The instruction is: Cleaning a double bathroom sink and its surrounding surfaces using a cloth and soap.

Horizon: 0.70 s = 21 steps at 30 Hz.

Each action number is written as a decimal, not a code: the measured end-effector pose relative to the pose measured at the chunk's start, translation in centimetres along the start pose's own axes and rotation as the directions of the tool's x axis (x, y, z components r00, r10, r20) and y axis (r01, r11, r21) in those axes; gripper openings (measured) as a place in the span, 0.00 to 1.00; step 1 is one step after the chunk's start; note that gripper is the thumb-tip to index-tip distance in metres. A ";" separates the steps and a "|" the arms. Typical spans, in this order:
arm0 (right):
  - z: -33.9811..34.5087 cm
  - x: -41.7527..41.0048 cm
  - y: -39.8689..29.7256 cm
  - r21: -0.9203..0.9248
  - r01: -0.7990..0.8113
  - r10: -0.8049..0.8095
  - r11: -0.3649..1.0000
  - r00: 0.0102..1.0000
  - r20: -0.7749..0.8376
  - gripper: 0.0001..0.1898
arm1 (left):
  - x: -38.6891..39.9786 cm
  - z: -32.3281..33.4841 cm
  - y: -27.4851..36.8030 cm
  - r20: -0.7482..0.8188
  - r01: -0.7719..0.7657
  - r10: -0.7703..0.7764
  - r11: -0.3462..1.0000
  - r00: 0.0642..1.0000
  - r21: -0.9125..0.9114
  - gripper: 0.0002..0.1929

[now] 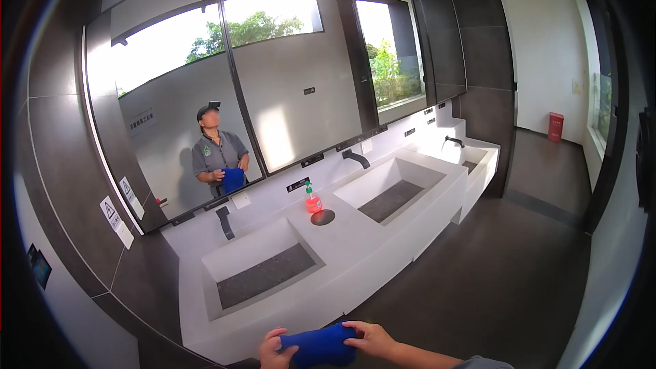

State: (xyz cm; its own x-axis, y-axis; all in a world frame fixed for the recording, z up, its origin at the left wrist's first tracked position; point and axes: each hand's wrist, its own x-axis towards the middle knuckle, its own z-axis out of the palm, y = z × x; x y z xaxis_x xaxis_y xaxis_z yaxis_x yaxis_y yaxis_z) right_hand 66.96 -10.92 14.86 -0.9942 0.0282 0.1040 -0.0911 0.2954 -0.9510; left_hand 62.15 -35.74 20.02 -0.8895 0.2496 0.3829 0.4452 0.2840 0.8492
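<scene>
A blue cloth (320, 344) stretches between my two hands at the bottom of the view, in front of the white washbasin counter (353, 253). My left hand (274, 351) pinches its left end between thumb and fingers. At the upper right corner my right hand (371, 339) grips the cloth the same way. The lower part of the cloth runs out of the picture. Beyond my hands lies the nearest rectangular basin (210, 292), which has a dark bottom panel and a black wall tap (224, 223).
A pump bottle of red liquid (313, 201) stands beside a round dark cover (323, 217) on the counter. Further right are a second basin (433, 179) and a lower one (484, 161). Wall mirrors (292, 92) reflect a person with a cloth. A red box (555, 127) stands beyond the doorway.
</scene>
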 end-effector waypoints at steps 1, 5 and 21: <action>-0.7 -0.8 0.0 -0.035 -0.037 0.037 0.999 0.999 -0.011 0.24 | -0.3 0.7 0.3 0.036 -0.037 0.038 0.999 0.999 -0.014 0.11; -2.8 -3.0 0.3 0.026 -0.038 0.039 0.999 0.999 -0.033 0.23 | -0.5 2.6 0.8 0.106 -0.080 0.076 0.996 0.992 0.030 0.16; -4.9 -3.8 0.3 0.037 0.018 -0.017 0.999 0.999 -0.039 0.24 | -0.2 4.8 5.9 0.103 0.054 -0.051 0.998 0.993 -0.021 0.17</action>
State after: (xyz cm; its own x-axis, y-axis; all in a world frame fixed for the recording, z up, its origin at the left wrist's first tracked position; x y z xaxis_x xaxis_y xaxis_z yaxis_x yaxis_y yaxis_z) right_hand 71.00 -6.31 15.58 -0.9895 0.0603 0.1311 -0.1112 0.2604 -0.9591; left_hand 65.44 -29.65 23.17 -0.8958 0.3286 0.2995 0.3947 0.2777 0.8759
